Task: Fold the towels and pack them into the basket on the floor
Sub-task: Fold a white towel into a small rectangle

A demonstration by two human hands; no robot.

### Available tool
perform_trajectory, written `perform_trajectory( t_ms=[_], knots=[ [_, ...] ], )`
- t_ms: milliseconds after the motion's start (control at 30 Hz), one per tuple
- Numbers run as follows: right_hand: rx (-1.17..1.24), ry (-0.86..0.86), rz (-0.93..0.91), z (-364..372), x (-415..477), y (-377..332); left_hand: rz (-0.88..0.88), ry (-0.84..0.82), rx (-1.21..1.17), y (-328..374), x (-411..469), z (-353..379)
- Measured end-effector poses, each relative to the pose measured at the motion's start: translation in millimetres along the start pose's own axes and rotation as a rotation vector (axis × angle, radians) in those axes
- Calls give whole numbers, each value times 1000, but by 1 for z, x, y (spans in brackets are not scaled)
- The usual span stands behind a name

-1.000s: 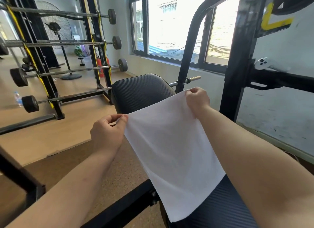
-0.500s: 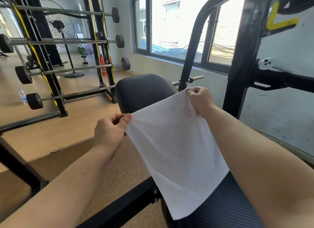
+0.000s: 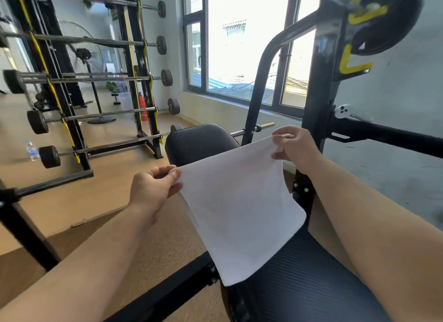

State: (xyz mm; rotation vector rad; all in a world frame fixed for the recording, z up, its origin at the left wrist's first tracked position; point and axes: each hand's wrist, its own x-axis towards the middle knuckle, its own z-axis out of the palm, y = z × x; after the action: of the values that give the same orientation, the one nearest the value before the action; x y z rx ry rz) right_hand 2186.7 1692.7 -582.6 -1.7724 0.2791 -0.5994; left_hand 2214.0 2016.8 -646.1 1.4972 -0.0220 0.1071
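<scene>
Your left hand [image 3: 153, 190] pinches one top corner of the white towel [image 3: 239, 209] between thumb and fingers; your right hand [image 3: 296, 146] nips the other corner, fingers closed on the cloth. Compared with a moment ago the two corners are a little closer and the top edge sags, so I judge you begin to fold it in half. The towel hangs over the black bench [image 3: 299, 285], its lower edge resting on the pad; the basket is not visible. Beside the bench, a black frame bar [image 3: 163, 290] and the upright post [image 3: 318, 101] crowd your reach.
</scene>
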Motion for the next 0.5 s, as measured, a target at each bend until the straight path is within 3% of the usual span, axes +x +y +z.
perform_trajectory(
  t_ms=[133,500],
  knots=[
    [117,-119,3,-28,-34,-31,42,21,-38,27,-24,-8],
    [-97,-207,-72,-93,-118,-74,245,-27,75,75,-93,-32]
  ],
)
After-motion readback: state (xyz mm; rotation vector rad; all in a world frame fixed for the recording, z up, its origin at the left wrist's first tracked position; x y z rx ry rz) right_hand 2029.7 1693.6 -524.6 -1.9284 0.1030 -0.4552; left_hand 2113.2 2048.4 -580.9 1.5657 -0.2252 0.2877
